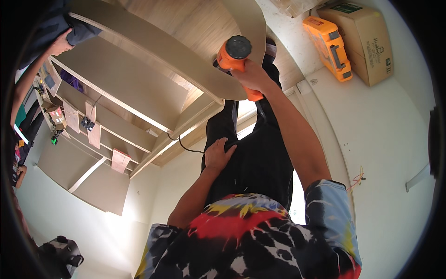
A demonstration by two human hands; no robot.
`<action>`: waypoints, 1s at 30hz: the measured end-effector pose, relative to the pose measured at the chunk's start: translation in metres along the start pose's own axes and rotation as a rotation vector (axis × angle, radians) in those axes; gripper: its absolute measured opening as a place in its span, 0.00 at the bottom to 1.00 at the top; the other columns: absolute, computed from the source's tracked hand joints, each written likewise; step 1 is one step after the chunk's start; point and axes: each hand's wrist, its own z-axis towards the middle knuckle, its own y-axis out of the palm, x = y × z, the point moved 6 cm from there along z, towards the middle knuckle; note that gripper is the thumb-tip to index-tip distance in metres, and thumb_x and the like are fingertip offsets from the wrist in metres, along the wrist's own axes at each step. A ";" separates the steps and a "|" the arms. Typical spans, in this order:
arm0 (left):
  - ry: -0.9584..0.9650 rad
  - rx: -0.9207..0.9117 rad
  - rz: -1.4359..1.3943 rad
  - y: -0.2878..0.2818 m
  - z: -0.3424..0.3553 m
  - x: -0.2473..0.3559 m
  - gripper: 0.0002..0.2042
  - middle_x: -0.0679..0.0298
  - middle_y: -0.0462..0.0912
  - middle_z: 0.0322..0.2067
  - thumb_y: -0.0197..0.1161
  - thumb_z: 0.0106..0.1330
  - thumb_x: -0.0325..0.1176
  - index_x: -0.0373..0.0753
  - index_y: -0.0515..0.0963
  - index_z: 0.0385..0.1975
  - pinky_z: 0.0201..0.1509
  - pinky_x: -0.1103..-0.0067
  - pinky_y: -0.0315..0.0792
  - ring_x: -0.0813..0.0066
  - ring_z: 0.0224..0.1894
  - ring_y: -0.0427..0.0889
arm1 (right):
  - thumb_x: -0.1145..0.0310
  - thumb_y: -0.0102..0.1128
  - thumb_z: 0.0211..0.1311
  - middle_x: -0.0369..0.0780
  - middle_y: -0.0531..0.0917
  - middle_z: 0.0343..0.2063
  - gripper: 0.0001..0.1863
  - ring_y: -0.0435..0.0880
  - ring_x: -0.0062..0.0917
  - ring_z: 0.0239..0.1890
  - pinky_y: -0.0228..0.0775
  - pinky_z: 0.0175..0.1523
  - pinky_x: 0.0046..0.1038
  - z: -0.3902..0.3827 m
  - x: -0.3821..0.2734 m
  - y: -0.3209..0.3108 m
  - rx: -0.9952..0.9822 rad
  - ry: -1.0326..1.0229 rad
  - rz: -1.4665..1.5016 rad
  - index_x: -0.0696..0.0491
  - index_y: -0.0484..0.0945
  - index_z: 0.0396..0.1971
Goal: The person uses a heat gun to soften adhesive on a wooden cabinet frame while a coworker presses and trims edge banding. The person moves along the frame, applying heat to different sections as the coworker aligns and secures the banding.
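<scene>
An orange pistol-grip drill (227, 56) with a round black end is held up in front of my legs. My right hand (253, 76) wraps round its grip, and the base of the handle shows below the fingers. Close by on the left is the rounded end of a grey-brown board on a shelf-like wooden frame (139, 56). My left hand (217, 156) lies on the front of my black trousers (246, 162), thumb apart from the fingers, holding nothing that I can see. A thin black cable (186, 148) runs from the frame's edge toward that hand.
On the right, an orange tool case (329, 49) leans against a cardboard box (364, 42). Loose wires (357, 179) stick out from the white surface there. Another person's hand (61, 44) rests near the frame at upper left. Several small pieces of wood, including one board (121, 159), sit on the frame.
</scene>
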 end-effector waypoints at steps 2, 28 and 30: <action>0.032 0.042 -0.021 -0.005 -0.002 0.004 0.22 0.58 0.82 0.33 0.73 0.63 0.49 0.38 0.80 0.48 0.39 0.65 0.78 0.60 0.32 0.84 | 0.57 0.66 0.63 0.39 0.84 0.33 0.29 0.85 0.26 0.31 0.79 0.41 0.31 0.018 0.005 0.006 0.016 0.033 -0.096 0.63 0.76 0.56; -0.092 0.044 -0.073 -0.005 0.003 -0.004 0.13 0.55 0.86 0.39 0.65 0.70 0.42 0.38 0.82 0.43 0.45 0.61 0.80 0.50 0.41 0.86 | 0.60 0.64 0.66 0.41 0.85 0.38 0.26 0.86 0.25 0.36 0.79 0.44 0.29 0.014 0.002 0.015 -0.140 0.208 0.111 0.63 0.76 0.57; -0.090 0.045 -0.063 -0.005 0.004 -0.004 0.13 0.55 0.86 0.39 0.65 0.70 0.42 0.38 0.82 0.43 0.45 0.61 0.80 0.50 0.41 0.86 | 0.59 0.65 0.65 0.41 0.85 0.38 0.26 0.86 0.25 0.33 0.80 0.41 0.29 -0.016 -0.018 -0.003 -0.125 0.096 0.184 0.62 0.76 0.56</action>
